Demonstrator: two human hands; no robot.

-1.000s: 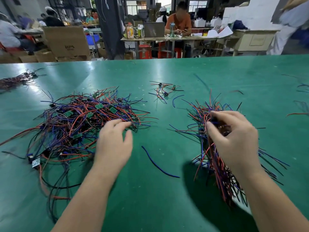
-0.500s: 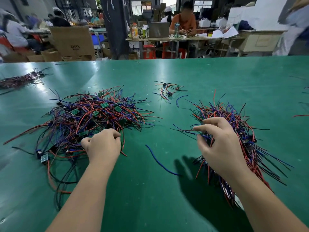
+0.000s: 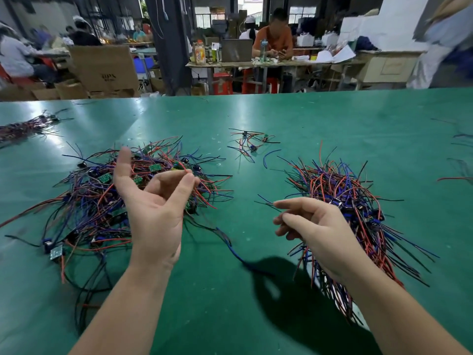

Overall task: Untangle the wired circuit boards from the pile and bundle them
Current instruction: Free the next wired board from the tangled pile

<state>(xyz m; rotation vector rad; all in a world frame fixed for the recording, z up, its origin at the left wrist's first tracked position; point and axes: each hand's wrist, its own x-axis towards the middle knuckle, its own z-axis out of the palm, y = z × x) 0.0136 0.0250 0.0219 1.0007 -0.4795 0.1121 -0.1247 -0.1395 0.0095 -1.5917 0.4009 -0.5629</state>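
Note:
A tangled pile of wired circuit boards [image 3: 102, 198], with red, blue and black wires and small green boards, lies at the left on the green table [image 3: 332, 119]. My left hand [image 3: 153, 208] is raised over the pile's right side, palm up and thumb spread. Its curled fingers hook a few wires, a red one at the fingertips. A sorted bundle of wired boards [image 3: 358, 198] lies at the right. My right hand [image 3: 317, 226] hovers over that bundle's left edge with loosely curled fingers and holds nothing I can see.
A small cluster of wired boards [image 3: 249, 142] lies at centre back, and another bundle [image 3: 23, 128] at the far left. A loose blue wire [image 3: 236, 254] lies between my arms. Stray wires [image 3: 458, 172] reach the right edge. People work at tables behind.
My left hand has risen from a fist on the pile and turned palm up with wires in its fingers. My right hand has let go of the bundle and lifted off it.

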